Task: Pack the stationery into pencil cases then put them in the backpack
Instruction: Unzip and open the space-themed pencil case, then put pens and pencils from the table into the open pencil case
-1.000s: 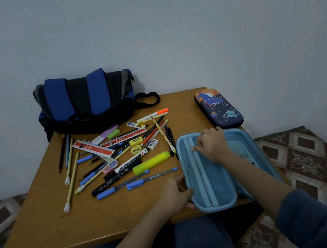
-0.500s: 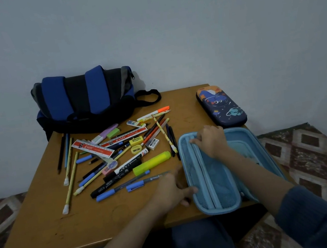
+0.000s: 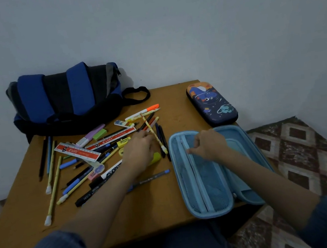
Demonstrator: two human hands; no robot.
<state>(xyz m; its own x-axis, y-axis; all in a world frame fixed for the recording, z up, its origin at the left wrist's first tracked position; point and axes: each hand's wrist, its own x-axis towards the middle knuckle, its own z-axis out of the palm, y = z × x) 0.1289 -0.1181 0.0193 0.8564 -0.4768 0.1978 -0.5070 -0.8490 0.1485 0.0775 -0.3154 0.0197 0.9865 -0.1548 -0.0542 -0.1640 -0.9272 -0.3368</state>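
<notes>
An open light-blue pencil case (image 3: 195, 208) lies at the table's front right, its mesh flap facing up. My right hand (image 3: 209, 145) rests on that flap, its fingers curled and pinching the zipper strip near the middle. A pile of pens, pencils, rulers, erasers and highlighters (image 3: 90, 154) is spread over the middle of the table. My left hand (image 3: 139, 151) lies over the pile's right side, fingers loosely stretched onto the pens, covering most of a yellow highlighter (image 3: 157, 157). A shut dark-blue space-print pencil case (image 3: 211, 103) lies at the back right. The blue and black backpack (image 3: 64, 98) stands at the back left.
The wooden table (image 3: 150, 207) stands against a pale wall; its right edge runs close under the open case, which overhangs the front corner. A patterned floor (image 3: 305, 157) shows to the right. My knees are under the front edge.
My left hand has left the open case's left edge and moved up and back onto the stationery pile. My right hand has slid down the flap to the zipper strip.
</notes>
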